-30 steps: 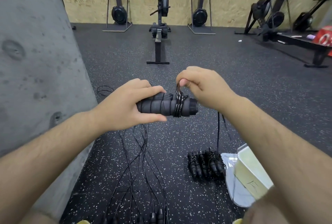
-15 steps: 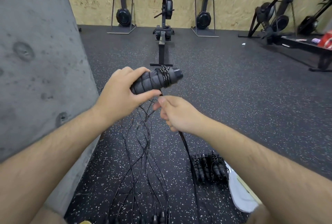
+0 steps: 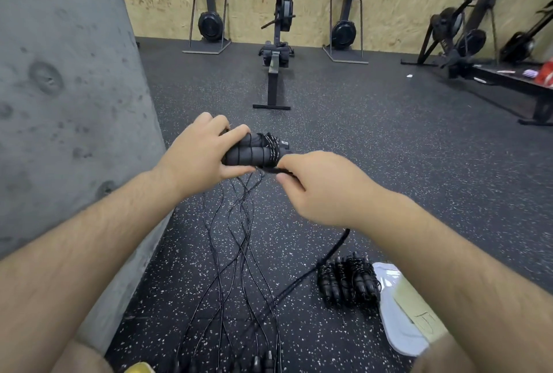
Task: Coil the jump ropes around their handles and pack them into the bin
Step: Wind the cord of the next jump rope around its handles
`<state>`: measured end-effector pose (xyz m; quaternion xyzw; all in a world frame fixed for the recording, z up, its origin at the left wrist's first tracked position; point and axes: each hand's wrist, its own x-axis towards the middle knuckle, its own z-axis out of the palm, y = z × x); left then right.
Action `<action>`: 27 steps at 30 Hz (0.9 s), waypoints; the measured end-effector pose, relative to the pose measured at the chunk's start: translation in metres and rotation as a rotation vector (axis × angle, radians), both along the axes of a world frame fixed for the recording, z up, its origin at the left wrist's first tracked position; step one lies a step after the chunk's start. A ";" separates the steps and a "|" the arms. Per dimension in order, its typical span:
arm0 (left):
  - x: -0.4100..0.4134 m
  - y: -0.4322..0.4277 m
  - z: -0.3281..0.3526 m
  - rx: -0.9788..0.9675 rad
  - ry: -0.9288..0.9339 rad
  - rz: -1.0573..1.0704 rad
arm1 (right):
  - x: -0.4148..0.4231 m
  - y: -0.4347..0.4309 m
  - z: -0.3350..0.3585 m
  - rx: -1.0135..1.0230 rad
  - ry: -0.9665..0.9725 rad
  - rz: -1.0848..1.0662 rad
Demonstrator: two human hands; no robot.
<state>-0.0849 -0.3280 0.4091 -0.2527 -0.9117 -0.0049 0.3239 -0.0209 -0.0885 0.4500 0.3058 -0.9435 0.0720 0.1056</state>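
Observation:
My left hand (image 3: 199,155) grips a pair of black foam jump rope handles (image 3: 253,152) held side by side, with a few turns of black rope around their right end. My right hand (image 3: 317,188) pinches the rope just below and right of the handles; the rope (image 3: 339,242) trails down from under my wrist to the floor. Several loose ropes (image 3: 239,241) lie stretched on the floor below my hands. A pile of coiled ropes (image 3: 347,281) sits by the pale bin (image 3: 416,311), which my right forearm partly hides.
A grey concrete wall (image 3: 65,97) stands close on the left. A rowing machine (image 3: 276,52) lies straight ahead, with more machines (image 3: 466,40) along the plywood wall and at the right. A white lid (image 3: 395,333) lies by the bin on the speckled rubber floor.
My right hand brought the rope from above the handles down under them, then up to their right end. The handles tilted up, then came back level and lower.

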 end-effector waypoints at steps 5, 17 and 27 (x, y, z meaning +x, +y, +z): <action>0.008 0.006 -0.001 -0.065 -0.064 -0.103 | -0.022 0.021 0.003 0.030 0.227 0.096; 0.044 0.044 0.017 0.088 -0.258 -0.410 | -0.055 0.053 -0.012 -0.383 -0.088 0.145; 0.042 0.049 0.016 0.300 -0.155 -0.288 | -0.046 0.000 -0.039 -0.645 -0.634 -0.017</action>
